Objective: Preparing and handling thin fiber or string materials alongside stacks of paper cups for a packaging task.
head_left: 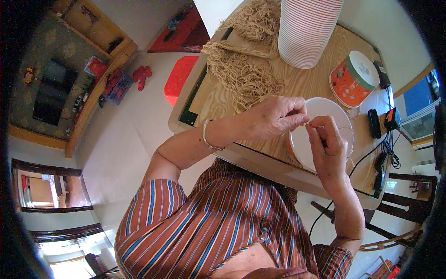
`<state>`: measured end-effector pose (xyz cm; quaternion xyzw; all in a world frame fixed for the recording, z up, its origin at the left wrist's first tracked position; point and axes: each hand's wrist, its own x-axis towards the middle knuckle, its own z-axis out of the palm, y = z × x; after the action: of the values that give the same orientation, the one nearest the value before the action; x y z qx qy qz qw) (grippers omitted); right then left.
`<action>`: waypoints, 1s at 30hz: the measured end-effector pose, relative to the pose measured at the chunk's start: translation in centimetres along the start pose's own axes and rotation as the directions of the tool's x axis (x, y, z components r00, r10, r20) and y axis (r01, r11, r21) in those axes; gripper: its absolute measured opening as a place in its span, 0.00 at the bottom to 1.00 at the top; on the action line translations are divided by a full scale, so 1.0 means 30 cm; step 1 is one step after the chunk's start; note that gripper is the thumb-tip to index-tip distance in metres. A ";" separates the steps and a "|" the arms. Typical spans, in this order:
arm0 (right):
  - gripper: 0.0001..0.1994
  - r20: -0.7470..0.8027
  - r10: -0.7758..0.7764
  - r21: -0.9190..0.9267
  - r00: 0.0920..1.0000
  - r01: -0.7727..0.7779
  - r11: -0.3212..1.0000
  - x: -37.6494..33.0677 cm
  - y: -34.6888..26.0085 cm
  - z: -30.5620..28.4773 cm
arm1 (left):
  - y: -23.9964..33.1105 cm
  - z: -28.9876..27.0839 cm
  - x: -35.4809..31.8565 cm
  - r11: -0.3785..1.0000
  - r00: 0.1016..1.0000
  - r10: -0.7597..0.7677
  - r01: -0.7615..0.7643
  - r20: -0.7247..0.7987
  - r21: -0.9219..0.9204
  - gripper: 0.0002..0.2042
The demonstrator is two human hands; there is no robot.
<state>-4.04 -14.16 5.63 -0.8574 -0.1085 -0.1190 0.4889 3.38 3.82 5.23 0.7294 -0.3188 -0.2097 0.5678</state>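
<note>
My left hand [278, 117], with a bracelet at the wrist, is closed in a pinch. Its fingertips meet those of my right hand [329, 142], also pinching, over the rim of a white-lined paper tub [301, 148]. A thin strand of twine [343, 128] trails from behind my right fingers across the tub's mouth. The bit between the fingertips is tiny and partly hidden. Left of the tub, a tangled heap of tan twine [244, 76] lies on the wooden table, with another heap of twine [258, 21] behind it.
A tall stack of white paper tubs [306, 32] stands at the table's back. An orange patterned tub [347, 83] sits to its right. Black adapters [392, 118] and cables line the right edge. A red stool [180, 80] stands beyond the table's left side.
</note>
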 end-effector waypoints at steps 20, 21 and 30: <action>0.04 0.089 0.061 -0.173 0.994 -0.045 0.984 0.058 -0.043 -0.049 | 0.053 -0.069 0.052 0.998 0.997 -0.040 0.043 0.062 -0.045 0.05; 0.05 0.100 0.065 -0.208 0.993 -0.043 0.977 0.060 -0.044 -0.051 | 0.051 -0.068 0.055 0.999 0.998 -0.040 0.040 0.049 -0.006 0.05; 0.05 0.055 -0.178 -0.310 0.982 0.187 0.932 0.069 0.031 -0.042 | 0.019 -0.055 0.070 1.000 0.999 -0.006 0.005 0.037 0.006 0.05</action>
<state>-1.92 -15.57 6.15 -0.9117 -0.1737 -0.1684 0.3320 5.84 3.40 6.34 0.7278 -0.3277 -0.2237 0.5593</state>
